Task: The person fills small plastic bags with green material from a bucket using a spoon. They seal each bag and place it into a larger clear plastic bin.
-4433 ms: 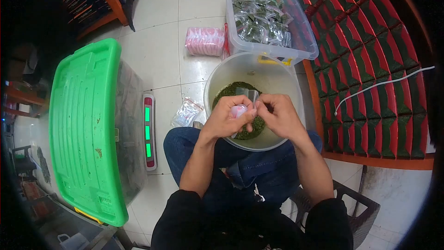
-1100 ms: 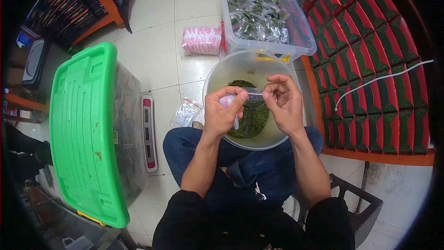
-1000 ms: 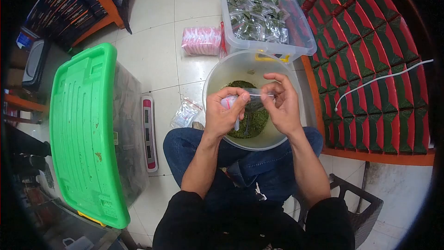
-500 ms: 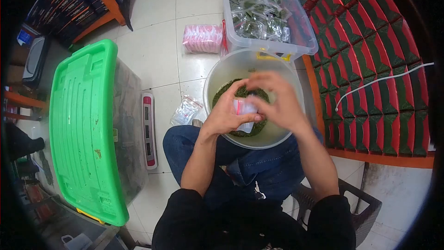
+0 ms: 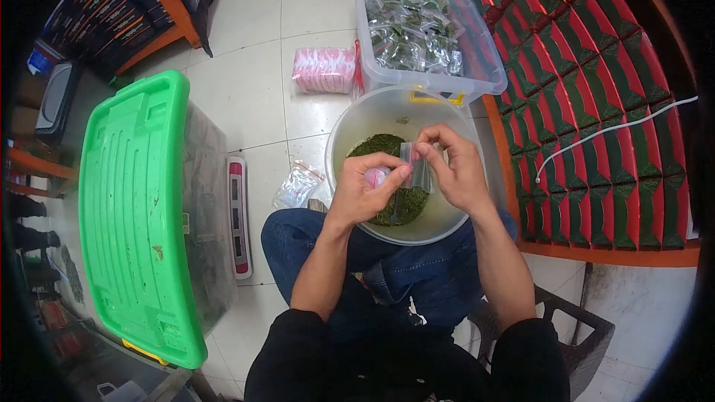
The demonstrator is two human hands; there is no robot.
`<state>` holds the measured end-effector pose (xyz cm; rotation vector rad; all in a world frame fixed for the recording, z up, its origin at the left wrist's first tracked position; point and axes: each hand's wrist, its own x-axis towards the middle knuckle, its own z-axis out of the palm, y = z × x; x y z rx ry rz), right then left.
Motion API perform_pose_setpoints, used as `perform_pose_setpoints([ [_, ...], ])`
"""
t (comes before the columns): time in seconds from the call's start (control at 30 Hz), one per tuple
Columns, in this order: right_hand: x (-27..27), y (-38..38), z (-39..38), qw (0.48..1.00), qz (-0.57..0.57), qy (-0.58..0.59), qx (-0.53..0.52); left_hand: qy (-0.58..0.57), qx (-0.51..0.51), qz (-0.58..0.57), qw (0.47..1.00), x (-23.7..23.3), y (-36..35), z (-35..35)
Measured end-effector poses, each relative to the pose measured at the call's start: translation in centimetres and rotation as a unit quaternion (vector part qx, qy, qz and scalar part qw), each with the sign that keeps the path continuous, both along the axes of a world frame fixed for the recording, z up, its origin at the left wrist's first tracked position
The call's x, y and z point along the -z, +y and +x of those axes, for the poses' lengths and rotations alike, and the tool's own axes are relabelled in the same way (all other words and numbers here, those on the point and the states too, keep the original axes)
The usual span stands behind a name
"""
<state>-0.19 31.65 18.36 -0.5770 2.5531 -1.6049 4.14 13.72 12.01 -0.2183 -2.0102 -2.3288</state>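
Observation:
Between my two hands, over the bucket, a clear zip-lock bag (image 5: pixel 421 171) hangs with its pink-edged top pinched at both sides. My left hand (image 5: pixel 361 192) is closed; its thumb and forefinger grip one side of that bag, and a small stack of zip-lock bags (image 5: pixel 376 176) is tucked in its palm. On the other side, my right hand (image 5: pixel 456 167) pinches the bag between thumb and fingers. Below sits a whitish plastic bucket (image 5: pixel 469 119) holding chopped dried green leaves (image 5: pixel 380 146), partly hidden by my hands.
A clear tub (image 5: pixel 488 67) of filled small bags (image 5: pixel 417 30) stands behind the bucket. Left of it lie a pink-and-white pack (image 5: pixel 322 71), a packet of bags (image 5: pixel 298 184), a scale (image 5: pixel 238 216) and a green-lidded box (image 5: pixel 138 216). Red-and-green boxes (image 5: pixel 588 141) fill the right.
My right hand has moved from over my left to the right side. A single bag is now stretched between both hands, while the stack stays in my left palm.

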Motion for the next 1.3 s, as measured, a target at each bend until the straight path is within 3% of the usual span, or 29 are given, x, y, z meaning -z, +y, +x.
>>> perform_pose_setpoints([
  [0.1, 0.2, -0.3, 0.2, 0.996, 0.031, 0.073, -0.029, -0.025, 0.039, -0.017, 0.999, 0.3, -0.4, 0.1],
  [0.13, -0.5, -0.9, 0.7, 0.966, 0.128, 0.221, 0.040, -0.022, 0.038, -0.019, 0.999, 0.3, -0.4, 0.2],
  [0.17, -1.0, -1.2, 1.2, 0.899, 0.221, 0.362, 0.109, 0.012, 0.021, -0.066, 0.998, 0.4, -0.3, 0.3],
  [0.2, -1.0, -1.1, 1.7, 0.898, 0.219, 0.367, 0.110, 0.048, 0.002, -0.112, 0.993, 0.5, -0.3, 0.2],
  [0.27, -0.8, -0.7, 2.8, 0.969, 0.221, 0.105, -0.032, 0.051, 0.012, -0.130, 0.990, 1.4, -0.3, -0.1],
  [0.37, -0.1, -0.2, 2.9, 0.982, 0.178, 0.044, -0.043, 0.049, 0.018, -0.159, 0.986, 0.1, 0.1, 0.2],
  [0.5, -1.6, -0.1, 2.7, 0.986, 0.161, 0.013, -0.047, -0.059, 0.114, -0.040, 0.991, -0.2, -0.5, 0.3],
  [0.57, -2.2, 0.0, 2.4, 0.978, 0.165, -0.113, -0.061, -0.080, 0.139, -0.001, 0.987, 0.1, -0.3, 0.1],
  [0.63, -1.6, 0.1, 2.3, 0.979, 0.164, -0.096, -0.074, -0.026, 0.114, -0.046, 0.992, 0.4, 0.0, 0.3],
  [0.87, -0.5, 0.7, 2.1, 0.982, 0.123, -0.112, -0.091, -0.071, 0.184, -0.029, 0.980, -0.9, -0.6, 0.3],
  [0.97, 0.1, 0.3, 2.4, 0.985, 0.138, -0.096, -0.047, -0.036, 0.157, -0.023, 0.987, 0.0, 0.1, 0.4],
  [1.03, 0.7, 0.5, 2.5, 0.984, 0.137, -0.105, -0.037, 0.032, 0.142, -0.083, 0.986, -0.4, 0.0, 0.4],
  [1.17, -0.2, 0.6, 2.1, 0.978, 0.178, -0.091, -0.060, -0.042, 0.196, -0.006, 0.980, -0.3, -0.3, 0.2],
  [1.2, 0.0, 0.4, 2.2, 0.978, 0.178, -0.091, -0.060, -0.051, 0.176, -0.032, 0.983, -0.4, -0.4, 0.3],
  [1.27, 0.8, -0.2, 2.7, 0.971, 0.224, 0.071, -0.034, -0.062, 0.153, -0.056, 0.985, 0.1, -0.2, 0.3],
  [1.3, 0.8, -0.4, 2.8, 0.971, 0.225, 0.067, -0.035, 0.003, 0.042, -0.118, 0.992, 0.7, 0.5, 0.2],
])
